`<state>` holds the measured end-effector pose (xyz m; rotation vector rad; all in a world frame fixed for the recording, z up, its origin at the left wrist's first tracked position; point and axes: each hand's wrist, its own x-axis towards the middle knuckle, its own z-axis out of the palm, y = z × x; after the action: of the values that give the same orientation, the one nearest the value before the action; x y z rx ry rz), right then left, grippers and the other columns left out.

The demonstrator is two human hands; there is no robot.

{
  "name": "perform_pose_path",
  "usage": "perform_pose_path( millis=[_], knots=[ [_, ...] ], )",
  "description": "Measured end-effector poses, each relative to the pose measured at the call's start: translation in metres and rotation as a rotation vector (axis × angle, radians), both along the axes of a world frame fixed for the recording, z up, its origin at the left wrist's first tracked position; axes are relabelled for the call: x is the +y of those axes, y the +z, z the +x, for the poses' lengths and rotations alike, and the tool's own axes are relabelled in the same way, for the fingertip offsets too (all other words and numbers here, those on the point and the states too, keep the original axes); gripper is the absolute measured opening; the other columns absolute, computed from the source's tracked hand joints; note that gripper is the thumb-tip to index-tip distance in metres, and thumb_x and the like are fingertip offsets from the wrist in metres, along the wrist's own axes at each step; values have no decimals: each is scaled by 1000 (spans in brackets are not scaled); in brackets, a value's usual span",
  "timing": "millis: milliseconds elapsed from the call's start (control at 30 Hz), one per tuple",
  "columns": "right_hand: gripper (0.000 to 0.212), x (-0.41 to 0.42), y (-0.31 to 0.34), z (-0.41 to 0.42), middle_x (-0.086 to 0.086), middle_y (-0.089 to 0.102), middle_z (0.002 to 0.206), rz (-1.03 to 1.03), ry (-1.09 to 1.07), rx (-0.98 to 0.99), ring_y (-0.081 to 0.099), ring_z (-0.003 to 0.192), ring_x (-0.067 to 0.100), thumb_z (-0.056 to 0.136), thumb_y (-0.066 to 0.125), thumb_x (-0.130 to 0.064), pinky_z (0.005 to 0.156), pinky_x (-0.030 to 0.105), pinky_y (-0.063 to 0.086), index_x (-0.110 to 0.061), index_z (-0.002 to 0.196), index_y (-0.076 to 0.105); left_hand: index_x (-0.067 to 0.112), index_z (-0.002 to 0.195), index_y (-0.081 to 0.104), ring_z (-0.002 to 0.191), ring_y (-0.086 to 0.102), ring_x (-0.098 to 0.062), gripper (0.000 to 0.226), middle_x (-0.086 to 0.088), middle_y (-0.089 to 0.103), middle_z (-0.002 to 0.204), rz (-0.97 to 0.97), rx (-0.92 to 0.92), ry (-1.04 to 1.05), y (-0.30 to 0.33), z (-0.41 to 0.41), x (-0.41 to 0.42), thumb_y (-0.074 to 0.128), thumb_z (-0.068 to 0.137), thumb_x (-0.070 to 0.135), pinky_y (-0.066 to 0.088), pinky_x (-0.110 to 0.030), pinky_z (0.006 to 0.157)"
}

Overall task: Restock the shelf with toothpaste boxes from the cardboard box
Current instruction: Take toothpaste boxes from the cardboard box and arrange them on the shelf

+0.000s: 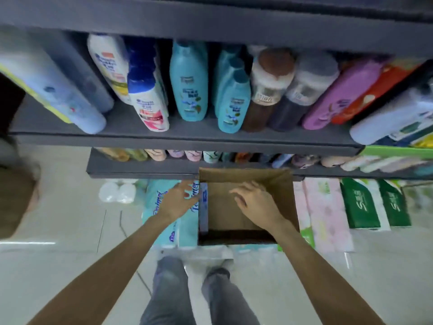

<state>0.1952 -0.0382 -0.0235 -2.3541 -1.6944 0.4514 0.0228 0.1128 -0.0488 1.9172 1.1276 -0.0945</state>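
box [284,195]: open cardboard, on the floor in front of the shelf unit, top facing up. Inside looks bare brown; no toothpaste boxes that I can make out. Blue strip along its inner left wall.
right hand [256,201]: over the box opening, palm down, fingers loosely spread toward the far left. Grip open, holding nothing.
left hand [179,200]: just left of the box, fingertips at its upper left edge, over a teal pack [164,207]. Fingers relaxed, nothing held. Contact with the box wall: cannot tell, blurred.
shelf [187,139]: grey, above the box. Carries white and teal bottles [188,83], brown jars, a purple pack, all leaning.
lower shelf [140,168]: small pastel bottles in a row, blurred.
floor [58,219]: pale tile. Pink tissue packs [325,214] and green packs [360,205] right of the box.
legs [168,289]: grey trousers, below the box in frame.
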Motion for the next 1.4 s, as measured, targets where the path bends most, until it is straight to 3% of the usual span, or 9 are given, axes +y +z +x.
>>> perform_pose_path(
  millis=[333, 400, 467, 633, 767, 867, 1200, 1300, 1400],
  knots=[
    [46, 54, -169, -16, 7, 38, 148, -287, 642, -229, 24, 141, 21, 96, 40, -7, 114, 33, 16, -11, 142, 38, 31, 131, 49, 92, 66, -19, 60, 7, 63, 113, -73, 5, 101, -102, 7, -14, 74, 76, 36, 48, -30, 85],
    [39, 68, -178, -10, -3, 66, 113, -174, 687, -453, 39, 129, 8, 87, 54, -17, 105, 19, 24, -14, 126, 52, 36, 128, 52, 84, 68, -13, 59, 15, 62, 106, -113, -30, 143, -107, 5, -11, 77, 75, 36, 47, -28, 86],
    [36, 80, -189, -7, -14, 69, 78, -152, 768, -553, 59, 101, 0, 60, 82, -22, 93, 19, 33, -16, 93, 70, 38, 126, 53, 78, 68, -6, 58, 19, 61, 102, -133, -62, 165, -109, 2, -12, 77, 74, 36, 46, -24, 86],
    [40, 94, -251, 4, -7, 68, 105, -436, 977, -613, 60, 108, 18, 82, 37, -18, 92, 33, 43, -27, 102, 71, 39, 121, 56, 74, 67, -3, 52, 20, 61, 97, -133, -76, 208, -115, 0, -16, 77, 74, 36, 46, -23, 87],
    [31, 91, -253, 11, -3, 67, 114, -329, 1057, -608, 58, 116, 19, 78, 65, -18, 97, 34, 46, -25, 107, 70, 42, 118, 54, 65, 59, 11, 49, 26, 57, 94, -130, -73, 205, -112, 0, -16, 76, 75, 37, 41, -11, 78],
    [46, 83, -250, 20, 3, 68, 113, -301, 1033, -512, 61, 113, 24, 64, 84, -15, 94, 35, 49, -17, 107, 70, 43, 118, 52, 61, 57, 15, 48, 27, 56, 94, -118, -60, 195, -113, 1, -17, 75, 75, 38, 41, -11, 78],
    [54, 64, -258, 9, 8, 64, 108, -287, 863, -503, 51, 101, 24, 51, 87, -15, 88, 38, 39, -27, 102, 72, 37, 123, 55, 71, 63, 2, 50, 20, 58, 99, -105, -80, 215, -115, 0, -18, 74, 77, 36, 44, -18, 76],
    [42, 52, -230, 17, 9, 64, 108, -242, 686, -349, 59, 102, 27, 67, 76, -11, 91, 38, 44, -19, 107, 67, 35, 127, 52, 74, 62, -1, 52, 16, 59, 106, -124, -51, 186, -111, 2, -15, 72, 79, 39, 45, -20, 80],
    [35, 33, -175, 38, 6, 56, 125, -382, 445, -61, 52, 113, 24, 88, 61, -23, 87, 33, 39, -17, 121, 50, 30, 134, 48, 102, 60, -13, 57, 3, 54, 129, -124, -48, 182, -99, 4, -21, 69, 81, 39, 44, -28, 93]
  ],
)
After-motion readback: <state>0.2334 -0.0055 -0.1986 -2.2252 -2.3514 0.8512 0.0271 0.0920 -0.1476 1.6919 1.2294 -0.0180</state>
